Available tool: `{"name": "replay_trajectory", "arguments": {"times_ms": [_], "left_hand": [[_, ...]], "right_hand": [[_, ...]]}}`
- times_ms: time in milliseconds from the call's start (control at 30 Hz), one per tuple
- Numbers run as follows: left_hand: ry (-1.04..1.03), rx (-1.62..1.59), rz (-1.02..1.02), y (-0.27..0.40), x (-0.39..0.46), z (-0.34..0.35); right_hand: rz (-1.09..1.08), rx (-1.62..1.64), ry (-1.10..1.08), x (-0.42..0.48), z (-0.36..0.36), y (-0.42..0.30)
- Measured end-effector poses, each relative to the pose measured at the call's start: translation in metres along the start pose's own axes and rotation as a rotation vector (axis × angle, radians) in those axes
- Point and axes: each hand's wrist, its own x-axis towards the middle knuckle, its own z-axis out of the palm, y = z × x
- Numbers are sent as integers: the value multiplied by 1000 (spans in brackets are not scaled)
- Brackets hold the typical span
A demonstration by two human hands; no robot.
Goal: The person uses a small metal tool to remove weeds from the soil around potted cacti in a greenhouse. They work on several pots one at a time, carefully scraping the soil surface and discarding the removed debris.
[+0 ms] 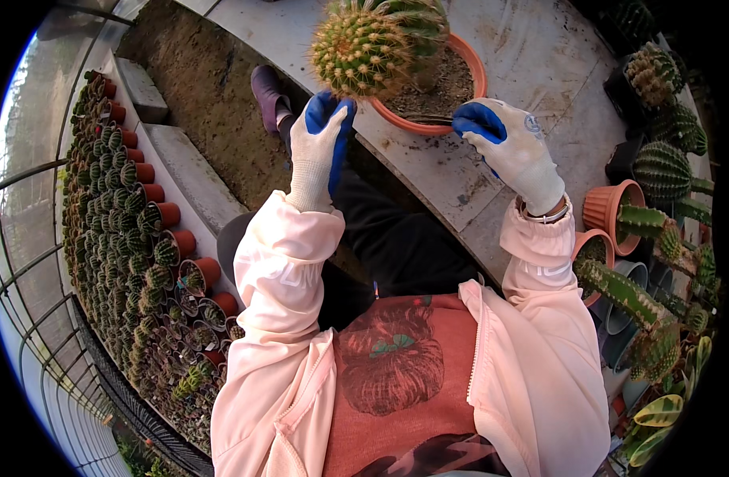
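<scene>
A large round barrel cactus with yellowish spines grows in a terracotta-coloured pot before me, leaning over the pot's left rim. Dry brown soil shows beside it. I wear pale knit gloves with blue-coated palms. My left hand is raised just below the cactus's left underside; its fingertips are partly hidden, and whether they touch the spines is unclear. At the pot's near right rim, my right hand pinches a thin dark tool, possibly tweezers, which points left over the soil.
The pot stands on a grey slab table with scattered soil. Dense rows of small potted cacti fill a bench at left. On the right are larger cacti and a tilted terracotta-coloured pot. A purple shoe rests over bare ground.
</scene>
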Motion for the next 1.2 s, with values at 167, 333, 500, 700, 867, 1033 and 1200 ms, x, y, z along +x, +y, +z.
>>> {"name": "replay_trajectory", "arguments": {"times_ms": [167, 333, 500, 700, 867, 1033, 1200], "left_hand": [[-36, 31, 52, -6, 1, 1], [-33, 42, 59, -7, 2, 0], [-27, 91, 59, -9, 4, -2], [-44, 76, 83, -10, 4, -3], [40, 3, 16, -4, 1, 0], [9, 73, 19, 6, -1, -1], [9, 110, 37, 7, -2, -2]], "right_hand": [[-22, 85, 30, 1, 8, -3], [-43, 80, 51, 2, 13, 0], [-27, 83, 100, 3, 21, 5], [77, 368, 112, 0, 24, 8], [-30, 438, 221, -16, 26, 0], [-283, -59, 145, -40, 43, -26], [-312, -39, 166, -44, 49, -19]]}}
